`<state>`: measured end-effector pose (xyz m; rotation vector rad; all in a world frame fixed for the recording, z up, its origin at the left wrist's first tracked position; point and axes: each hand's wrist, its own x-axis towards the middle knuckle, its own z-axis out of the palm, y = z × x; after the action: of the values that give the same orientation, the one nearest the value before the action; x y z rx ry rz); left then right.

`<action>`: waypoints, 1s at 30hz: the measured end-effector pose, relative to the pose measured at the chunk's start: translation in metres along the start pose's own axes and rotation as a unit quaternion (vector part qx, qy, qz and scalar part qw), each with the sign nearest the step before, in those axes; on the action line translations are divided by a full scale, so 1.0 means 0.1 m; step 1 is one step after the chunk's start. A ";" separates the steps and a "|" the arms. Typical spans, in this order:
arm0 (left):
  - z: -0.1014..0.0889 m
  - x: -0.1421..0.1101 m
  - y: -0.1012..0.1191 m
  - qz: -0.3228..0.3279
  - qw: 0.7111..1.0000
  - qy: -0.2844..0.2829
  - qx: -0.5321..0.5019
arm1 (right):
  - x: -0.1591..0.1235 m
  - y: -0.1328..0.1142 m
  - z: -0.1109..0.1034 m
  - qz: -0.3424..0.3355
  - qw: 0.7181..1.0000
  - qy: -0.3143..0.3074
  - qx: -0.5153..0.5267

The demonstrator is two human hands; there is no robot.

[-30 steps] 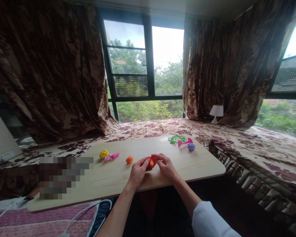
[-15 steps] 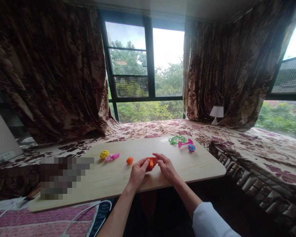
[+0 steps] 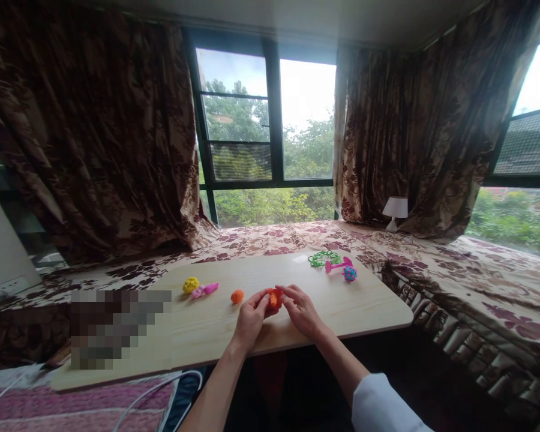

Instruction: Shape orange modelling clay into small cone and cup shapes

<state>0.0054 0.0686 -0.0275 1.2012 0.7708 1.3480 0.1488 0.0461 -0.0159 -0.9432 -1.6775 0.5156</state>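
Note:
Just above the near part of the table, my left hand (image 3: 251, 318) pinches an orange lump (image 3: 274, 298) that looks like modelling clay. My right hand (image 3: 301, 313) is closed at the lump's right side, its bent fingertips touching it. Parts of the lump are hidden by the fingers. Left of my hands, a smaller orange ball (image 3: 237, 296) lies on the light wooden table (image 3: 198, 336). Further left are a bumpy yellow piece (image 3: 191, 285) and a pink twisted piece (image 3: 206, 290), side by side.
At the table's far right are a green string-like tangle (image 3: 323, 258), a pink dumbbell-shaped toy (image 3: 339, 265) and a blue spiky ball (image 3: 350, 273). A white lamp (image 3: 395, 207) stands on the floral-covered sill. A white cable (image 3: 148, 390) loops near the table's left front.
The orange lump has turned slightly and shifted a little left. My right fingers have closed in on its right side; the forefinger was raised before. The view has tilted up slightly.

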 end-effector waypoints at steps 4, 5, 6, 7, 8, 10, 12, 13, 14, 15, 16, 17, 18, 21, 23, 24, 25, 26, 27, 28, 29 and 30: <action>-0.01 0.00 0.00 0.003 1.000 -0.005 -0.004 | -0.01 0.01 0.01 -0.006 1.000 -0.014 -0.016; -0.01 0.00 0.00 0.003 1.000 -0.004 -0.005 | -0.01 0.02 0.01 -0.007 1.000 -0.013 -0.018; -0.01 0.00 0.00 0.003 1.000 -0.002 -0.007 | -0.01 0.02 0.01 -0.008 1.000 -0.013 -0.022; -0.01 0.00 0.01 0.002 1.000 0.000 -0.007 | -0.02 0.02 0.01 -0.010 0.999 -0.013 -0.027; -0.01 -0.01 0.01 0.001 1.000 0.001 -0.007 | -0.02 0.03 0.01 -0.013 0.999 -0.013 -0.035; 0.01 -0.02 0.02 -0.005 1.000 -0.001 -0.004 | -0.02 0.04 0.01 -0.021 0.998 -0.014 -0.051; 0.02 -0.03 0.04 -0.011 1.000 -0.007 -0.001 | -0.01 0.05 0.02 -0.024 0.998 -0.012 -0.055; 0.02 -0.03 0.04 -0.010 1.000 -0.008 0.000 | -0.01 0.05 0.02 -0.022 0.998 -0.009 -0.049; 0.02 -0.04 0.05 -0.006 1.000 -0.007 -0.001 | 0.00 0.06 0.03 -0.017 0.999 -0.004 -0.038; 0.02 -0.04 0.05 -0.001 1.000 -0.003 -0.005 | 0.00 0.06 0.03 -0.009 1.000 0.005 -0.023; 0.02 -0.04 0.06 0.005 1.000 0.003 -0.009 | 0.00 0.07 0.04 -0.001 1.000 0.014 -0.010; 0.02 -0.04 0.06 0.010 1.000 0.007 -0.014 | 0.00 0.07 0.04 0.004 1.000 0.019 0.000; 0.02 -0.04 0.06 0.013 1.000 0.009 -0.016 | 0.00 0.08 0.05 0.004 1.000 0.022 0.003; 0.02 -0.05 0.07 0.021 1.000 0.001 -0.001 | 0.00 0.09 0.06 -0.016 1.000 0.013 -0.013; 0.03 -0.06 0.08 0.024 1.000 -0.007 0.011 | 0.00 0.11 0.06 -0.025 0.999 0.019 -0.015; 0.04 -0.06 0.09 0.026 0.999 -0.009 0.019 | 0.00 0.12 0.06 -0.027 0.999 0.024 -0.013; 0.05 -0.06 0.09 0.030 0.999 -0.009 0.033 | 0.00 0.13 0.06 -0.029 0.999 0.031 -0.009; 0.06 -0.07 0.10 0.035 0.998 -0.009 0.050 | 0.00 0.14 0.06 -0.030 0.999 0.038 -0.005; 0.07 -0.07 0.11 0.040 0.997 -0.008 0.068 | 0.01 0.15 0.06 -0.030 0.998 0.047 -0.002; 0.08 -0.07 0.12 0.043 0.995 -0.006 0.086 | 0.01 0.15 0.06 -0.029 0.998 0.057 0.000; 0.09 -0.08 0.12 0.042 0.994 -0.003 0.104 | 0.01 0.15 0.05 -0.029 0.997 0.066 0.000; 0.09 -0.08 0.13 0.037 0.992 0.000 0.118 | 0.01 0.15 0.05 -0.030 0.997 0.070 -0.001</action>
<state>0.0089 0.0568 -0.0145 1.4282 0.9128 1.3429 0.1489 0.0562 -0.0281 -0.9061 -1.5748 0.3975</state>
